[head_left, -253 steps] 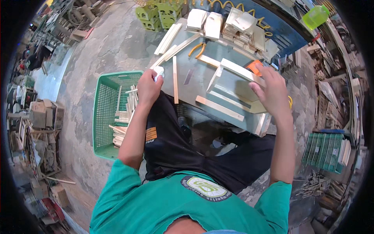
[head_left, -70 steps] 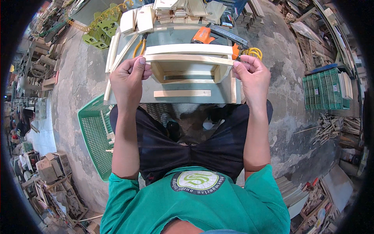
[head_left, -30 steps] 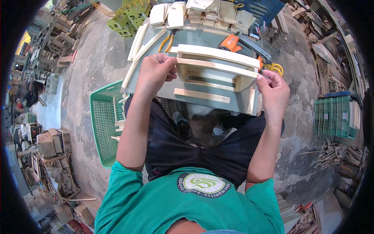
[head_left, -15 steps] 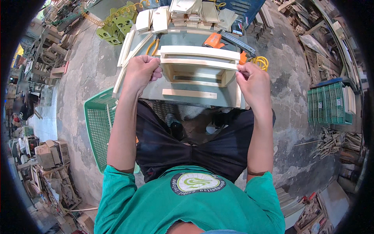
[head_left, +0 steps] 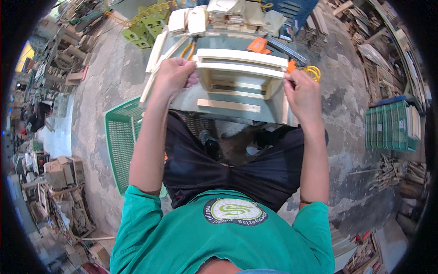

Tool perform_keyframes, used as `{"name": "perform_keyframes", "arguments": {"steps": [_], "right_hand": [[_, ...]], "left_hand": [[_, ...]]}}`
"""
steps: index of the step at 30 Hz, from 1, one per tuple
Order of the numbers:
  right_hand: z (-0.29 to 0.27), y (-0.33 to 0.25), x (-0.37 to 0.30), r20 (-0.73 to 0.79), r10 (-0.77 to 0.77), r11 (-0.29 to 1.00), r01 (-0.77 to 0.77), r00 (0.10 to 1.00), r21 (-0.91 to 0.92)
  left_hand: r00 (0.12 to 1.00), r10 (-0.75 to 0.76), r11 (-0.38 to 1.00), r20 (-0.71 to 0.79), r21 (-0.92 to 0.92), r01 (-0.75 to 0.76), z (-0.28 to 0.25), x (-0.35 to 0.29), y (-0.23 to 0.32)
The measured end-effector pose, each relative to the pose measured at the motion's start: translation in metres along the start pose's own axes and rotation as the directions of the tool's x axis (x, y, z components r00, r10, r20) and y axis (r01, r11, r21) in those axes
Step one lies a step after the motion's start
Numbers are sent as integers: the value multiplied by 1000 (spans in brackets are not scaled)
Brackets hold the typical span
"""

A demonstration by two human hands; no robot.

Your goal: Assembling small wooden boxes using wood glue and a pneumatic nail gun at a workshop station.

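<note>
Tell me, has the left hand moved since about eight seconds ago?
Yes. The left hand has left the bench's left edge near the green basket and now grips the wooden frame's left end.

1. I note that my left hand point(head_left: 173, 75), which rested on loose slats near the green basket point(head_left: 119, 137) at the earliest picture, now grips the left end of the wooden frame point(head_left: 239, 68) on the workbench point(head_left: 191, 102).
2. My right hand point(head_left: 303, 93), then flat on slats at the workbench's right side, now clamps the frame's right end.
3. The slats then lying scattered on the workbench now form one assembled frame, held between both hands at the workbench's middle.
</note>
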State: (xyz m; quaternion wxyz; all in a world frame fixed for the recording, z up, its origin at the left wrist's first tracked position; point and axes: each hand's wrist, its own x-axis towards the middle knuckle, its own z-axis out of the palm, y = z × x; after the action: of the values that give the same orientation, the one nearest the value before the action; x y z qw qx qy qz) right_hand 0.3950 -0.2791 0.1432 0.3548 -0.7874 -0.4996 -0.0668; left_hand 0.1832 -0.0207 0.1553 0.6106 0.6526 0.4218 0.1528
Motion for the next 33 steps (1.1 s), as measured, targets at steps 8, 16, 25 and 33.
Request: {"name": "perform_keyframes", "arguments": {"steps": [8,16,25,33], "right_hand": [[8,-4,-3,-32,57,996,-59,998,-67],[10,0,-19,-62,251,944,-230,966,237],[54,22,-45,-96,581,550,-303,808,778],[61,22,-52,-131,513,547,-206,848,811]], "left_hand": [[999,48,998,-1,-35,-48,1,-4,-2],[957,228,953,-179,241,-183,17,-20,2],[435,824,204,363,526,-826,123,-20,30],[358,765,67,536,487,-871,164,-2,28]]}}
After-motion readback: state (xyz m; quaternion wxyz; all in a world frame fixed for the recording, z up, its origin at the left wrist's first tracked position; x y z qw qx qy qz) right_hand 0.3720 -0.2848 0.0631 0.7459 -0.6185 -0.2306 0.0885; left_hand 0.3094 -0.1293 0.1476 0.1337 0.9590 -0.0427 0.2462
